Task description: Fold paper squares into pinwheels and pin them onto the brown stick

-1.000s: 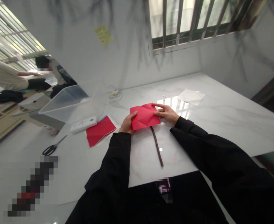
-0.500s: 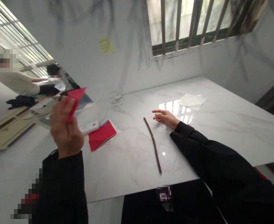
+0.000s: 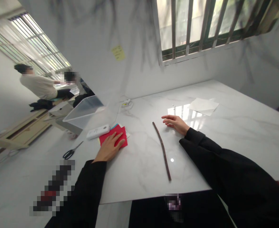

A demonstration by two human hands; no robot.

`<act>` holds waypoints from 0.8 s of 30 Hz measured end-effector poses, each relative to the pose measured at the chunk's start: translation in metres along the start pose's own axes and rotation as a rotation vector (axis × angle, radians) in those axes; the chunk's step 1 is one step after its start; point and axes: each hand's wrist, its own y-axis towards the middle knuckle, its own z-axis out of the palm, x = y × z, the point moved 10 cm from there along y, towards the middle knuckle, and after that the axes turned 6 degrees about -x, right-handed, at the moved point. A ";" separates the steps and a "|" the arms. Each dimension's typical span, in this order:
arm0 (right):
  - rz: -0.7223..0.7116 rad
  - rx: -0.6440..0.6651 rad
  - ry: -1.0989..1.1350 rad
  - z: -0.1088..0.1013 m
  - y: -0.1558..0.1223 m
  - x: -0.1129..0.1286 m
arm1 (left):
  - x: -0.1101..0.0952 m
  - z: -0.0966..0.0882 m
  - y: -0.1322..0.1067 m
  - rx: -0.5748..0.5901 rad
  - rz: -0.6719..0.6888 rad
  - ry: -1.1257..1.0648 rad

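Red paper [image 3: 120, 129], bright and smooth, square-cornered, lies flat on the white table [image 3: 139, 171] under the left hand [image 3: 109, 146], fingers fanned wide; right hand [image 3: 176, 123], fingers loosely parted, beside the brown stick [image 3: 162, 148].

Head view forward, down, apparently wide

Yellow wall note [image 3: 118, 53], seemingly handwritten

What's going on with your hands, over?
Left hand flat on red paper. Right hand open, nothing seen in it. Brown stick on table, between the hands. White device close beside the paper.
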 end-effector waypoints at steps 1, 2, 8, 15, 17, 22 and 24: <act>0.000 -0.001 0.000 0.000 0.000 0.000 | 0.002 -0.001 0.003 -0.004 -0.014 0.030; 0.000 -0.001 -0.002 0.000 0.000 0.000 | 0.005 -0.001 0.005 -0.005 -0.031 0.062; -0.012 -0.002 -0.021 0.001 0.000 0.001 | 0.018 0.000 0.009 -0.041 -0.185 0.153; -0.033 0.000 -0.056 0.000 0.001 0.002 | 0.013 -0.013 0.012 -0.246 -0.226 0.184; -0.033 0.005 -0.071 0.000 0.002 0.002 | 0.014 -0.012 0.015 -0.236 -0.245 0.172; -0.038 0.008 -0.096 0.001 0.004 0.004 | -0.004 -0.023 0.025 -0.266 -0.294 0.109; -0.045 0.005 -0.114 0.001 0.006 0.003 | -0.038 -0.038 0.033 -0.362 -0.191 0.071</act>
